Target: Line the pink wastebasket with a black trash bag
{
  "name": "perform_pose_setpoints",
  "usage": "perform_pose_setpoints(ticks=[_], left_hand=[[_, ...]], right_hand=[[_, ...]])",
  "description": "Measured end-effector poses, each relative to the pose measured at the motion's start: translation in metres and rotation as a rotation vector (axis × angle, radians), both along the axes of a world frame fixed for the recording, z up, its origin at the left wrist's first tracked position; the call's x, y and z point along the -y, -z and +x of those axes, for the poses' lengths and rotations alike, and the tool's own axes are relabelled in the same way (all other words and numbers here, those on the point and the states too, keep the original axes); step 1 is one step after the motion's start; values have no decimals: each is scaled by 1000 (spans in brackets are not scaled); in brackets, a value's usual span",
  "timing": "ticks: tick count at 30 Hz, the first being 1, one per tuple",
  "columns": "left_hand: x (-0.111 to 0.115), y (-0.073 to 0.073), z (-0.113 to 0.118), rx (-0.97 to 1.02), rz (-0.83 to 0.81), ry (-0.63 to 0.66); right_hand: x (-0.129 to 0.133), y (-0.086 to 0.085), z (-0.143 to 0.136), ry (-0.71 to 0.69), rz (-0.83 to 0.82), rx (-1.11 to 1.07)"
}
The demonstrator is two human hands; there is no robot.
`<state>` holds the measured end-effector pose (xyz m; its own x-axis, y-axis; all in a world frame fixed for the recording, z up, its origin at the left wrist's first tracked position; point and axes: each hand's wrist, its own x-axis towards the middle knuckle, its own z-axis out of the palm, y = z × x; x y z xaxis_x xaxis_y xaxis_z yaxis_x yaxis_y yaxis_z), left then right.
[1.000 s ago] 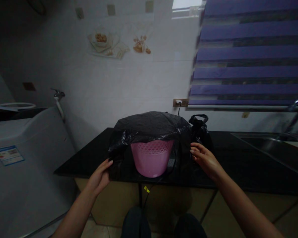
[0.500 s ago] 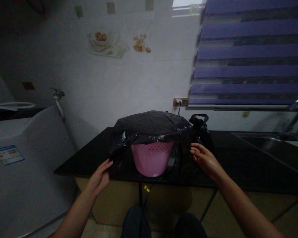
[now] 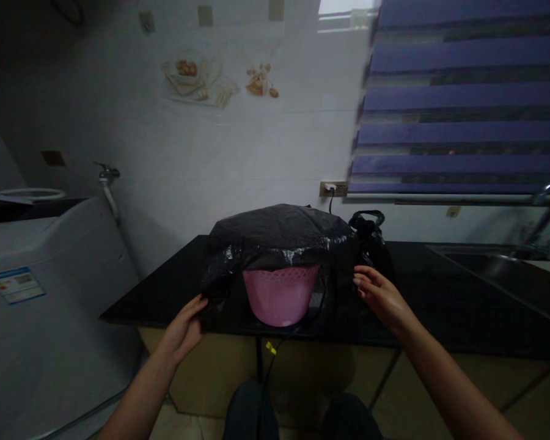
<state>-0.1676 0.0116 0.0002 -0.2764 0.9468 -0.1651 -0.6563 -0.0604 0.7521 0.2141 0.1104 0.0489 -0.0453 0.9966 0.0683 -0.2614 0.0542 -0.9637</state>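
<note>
A pink plastic basket (image 3: 280,298) with a perforated upper band stands on the dark counter, near its front edge. Over its top drapes a black plastic bag (image 3: 279,231), which hides the rim and whatever is inside. My left hand (image 3: 186,327) pinches the bag's lower left edge between thumb and fingers. On the other side, my right hand (image 3: 379,296) has its fingers closed on the bag's right edge, where dark plastic merges with the dark counter. Both hands pull the bag out wide to either side of the basket.
A knotted black bag (image 3: 374,243) sits behind my right hand. Far right is a metal sink (image 3: 508,278). A washing machine (image 3: 73,293) stands at the left. A black cable with a yellow tag (image 3: 271,348) hangs over the counter's front edge (image 3: 132,321).
The bag's front edge has dropped very slightly over the basket. My right hand has shifted a touch to the right; the left hand stays almost still.
</note>
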Motion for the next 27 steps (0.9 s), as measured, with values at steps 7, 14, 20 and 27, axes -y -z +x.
perform_pose_setpoints(ticks=[7, 14, 20, 27], left_hand=[[3, 1, 2, -31, -9, -2], [5, 6, 1, -42, 19, 12], [10, 5, 1, -67, 18, 43], [14, 5, 2, -83, 40, 54]], right_hand=[[4, -1, 2, 77, 91, 85], [13, -22, 2, 241, 332, 217], [24, -63, -20, 165, 587, 452], [20, -99, -59, -90, 979, 853]])
